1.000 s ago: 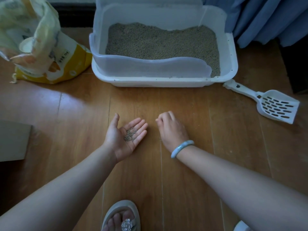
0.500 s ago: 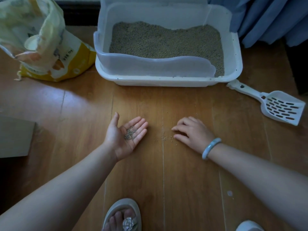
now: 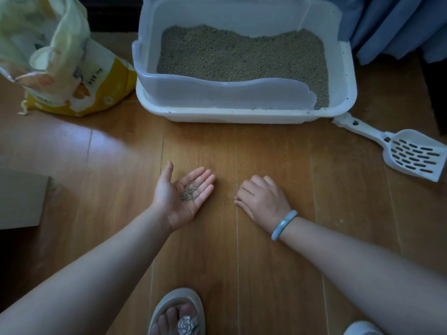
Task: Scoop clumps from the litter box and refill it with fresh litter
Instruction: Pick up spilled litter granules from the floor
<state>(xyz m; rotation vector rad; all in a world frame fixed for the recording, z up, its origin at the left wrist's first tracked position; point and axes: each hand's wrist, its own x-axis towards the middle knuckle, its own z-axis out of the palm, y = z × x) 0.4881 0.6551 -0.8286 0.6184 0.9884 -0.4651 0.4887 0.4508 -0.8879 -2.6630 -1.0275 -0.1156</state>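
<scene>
Cupping a few grains (image 3: 189, 193), left hand (image 3: 176, 206) lies open, palm up; right hand (image 3: 262, 200) beside it curls its fingers against the floor (image 3: 266, 267). Filled litter box (image 3: 242, 116) ahead, scoop (image 3: 411, 154) by its right corner, bag (image 3: 72, 76) left

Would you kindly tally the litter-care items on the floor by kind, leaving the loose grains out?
Litter box: 1
Litter bag: 1
Slotted scoop: 1
Total: 3
</scene>
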